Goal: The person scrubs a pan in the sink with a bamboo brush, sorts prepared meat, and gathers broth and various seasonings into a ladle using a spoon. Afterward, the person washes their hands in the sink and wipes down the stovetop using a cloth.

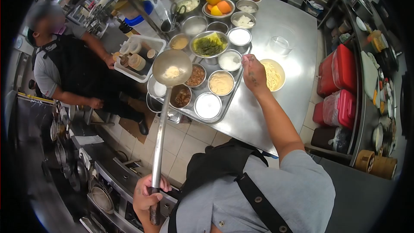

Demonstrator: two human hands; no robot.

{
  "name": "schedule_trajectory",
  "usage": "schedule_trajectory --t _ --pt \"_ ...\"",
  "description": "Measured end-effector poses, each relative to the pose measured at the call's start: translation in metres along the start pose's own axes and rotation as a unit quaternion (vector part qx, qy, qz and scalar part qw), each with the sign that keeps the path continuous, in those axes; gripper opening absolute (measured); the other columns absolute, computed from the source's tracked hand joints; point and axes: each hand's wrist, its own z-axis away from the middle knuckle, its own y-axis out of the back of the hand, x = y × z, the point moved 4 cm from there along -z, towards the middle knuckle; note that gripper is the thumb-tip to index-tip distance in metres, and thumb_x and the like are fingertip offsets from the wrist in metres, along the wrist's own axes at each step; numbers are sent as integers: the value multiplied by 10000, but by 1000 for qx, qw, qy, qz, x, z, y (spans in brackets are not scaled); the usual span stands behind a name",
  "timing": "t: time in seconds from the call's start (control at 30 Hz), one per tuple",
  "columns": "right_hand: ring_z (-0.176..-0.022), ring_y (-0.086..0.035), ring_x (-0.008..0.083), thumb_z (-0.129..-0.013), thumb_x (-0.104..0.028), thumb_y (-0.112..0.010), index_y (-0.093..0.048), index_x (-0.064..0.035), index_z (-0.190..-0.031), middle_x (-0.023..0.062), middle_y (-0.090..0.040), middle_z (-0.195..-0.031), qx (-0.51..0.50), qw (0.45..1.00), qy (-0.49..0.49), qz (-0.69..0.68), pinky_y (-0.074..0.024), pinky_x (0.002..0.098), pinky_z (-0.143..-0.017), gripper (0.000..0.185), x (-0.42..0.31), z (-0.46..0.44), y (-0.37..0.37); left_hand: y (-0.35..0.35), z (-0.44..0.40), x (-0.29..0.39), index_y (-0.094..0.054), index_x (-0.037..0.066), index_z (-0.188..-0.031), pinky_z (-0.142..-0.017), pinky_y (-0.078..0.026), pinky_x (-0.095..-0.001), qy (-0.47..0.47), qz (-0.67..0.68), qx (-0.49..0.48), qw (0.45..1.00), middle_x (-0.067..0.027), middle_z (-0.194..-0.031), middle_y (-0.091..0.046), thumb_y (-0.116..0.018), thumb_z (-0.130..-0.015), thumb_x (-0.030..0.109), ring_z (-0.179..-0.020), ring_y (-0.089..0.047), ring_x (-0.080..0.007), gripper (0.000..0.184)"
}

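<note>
A co-worker (64,64) stands by a white tub (128,73) of bottles (136,62) at left, red bins (340,68) and bamboo steamers (383,167) sit at right, and a strainer (102,199) shows lower left.

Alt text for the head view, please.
The wearer's left hand holds a long-handled ladle above a metal tray of ingredient bowls; the right hand is beside a bowl of white powder. A noodle bowl sits right; an aproned co-worker stands left.
</note>
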Motion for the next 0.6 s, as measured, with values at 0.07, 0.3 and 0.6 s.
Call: schedule_trajectory --t 0.07,0.3,0.6 --pt "-706 -637 324 -969 -221 -442 -575 -3 -967 165 -651 -768 3 1000 -13 -19 -492 376 -660 255 8 0 -9 0 1 -1 -540 -28 -841 -763 -464 -363 -1 3 16 1000 -123 -782 -561 -698 -633 171 -770 -570 -244 329" --pt "-711 -665 215 -975 -216 -440 -585 5 -1004 125 -671 -775 -3 998 -7 -69 -507 317 -672 265 -4 1 7 4 5 -4 -534 -11 -832 -749 -467 -362 -10 13 23 1000 -124 -782 -563 -705 -647 182 -758 -572 -245 318" --pt "-736 -659 205 -968 -209 -471 -587 11 -999 110 -666 -783 -148 986 0 -83 -505 291 -691 251 -19 -2 16 6 9 -11 -535 -10 -840 -751 -465 -358 -8 33 31 999 -124 -790 -561 -701 -655 186 -772 -577 -244 317"
